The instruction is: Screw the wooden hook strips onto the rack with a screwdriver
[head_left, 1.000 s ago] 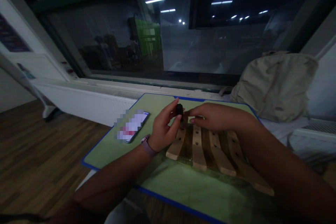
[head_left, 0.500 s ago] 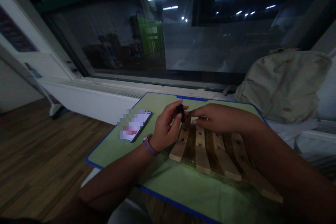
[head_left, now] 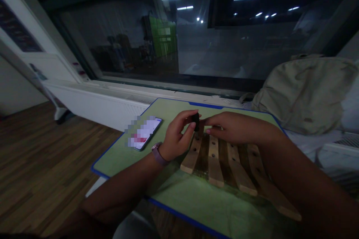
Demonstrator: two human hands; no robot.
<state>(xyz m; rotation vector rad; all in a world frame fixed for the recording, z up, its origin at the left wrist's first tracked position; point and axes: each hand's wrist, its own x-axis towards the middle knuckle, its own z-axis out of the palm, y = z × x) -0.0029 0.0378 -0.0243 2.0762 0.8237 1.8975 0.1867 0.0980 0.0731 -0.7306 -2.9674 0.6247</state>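
Observation:
A wooden slatted frame (head_left: pixel 224 160) with several pale slats and drilled holes lies on a green mat (head_left: pixel 202 201). My left hand (head_left: pixel 176 138) pinches a small black knob-like part (head_left: pixel 195 120) between thumb and fingers, held over the far left slat. My right hand (head_left: pixel 232 129) rests on the frame's far end, fingers curled and pressed down on the slats, its fingertips next to the black part. What lies under the right fingers is hidden.
A phone (head_left: pixel 144 134) with a lit screen lies on the mat's left side. A beige bag (head_left: pixel 305 89) sits at the back right by the dark window (head_left: pixel 179 33). A white radiator (head_left: pixel 92 102) runs under the sill; wooden floor (head_left: pixel 42 164) lies to the left.
My hands have stayed together at the frame's far end; the left fingers have shifted slightly on the black part. The view has drifted a little.

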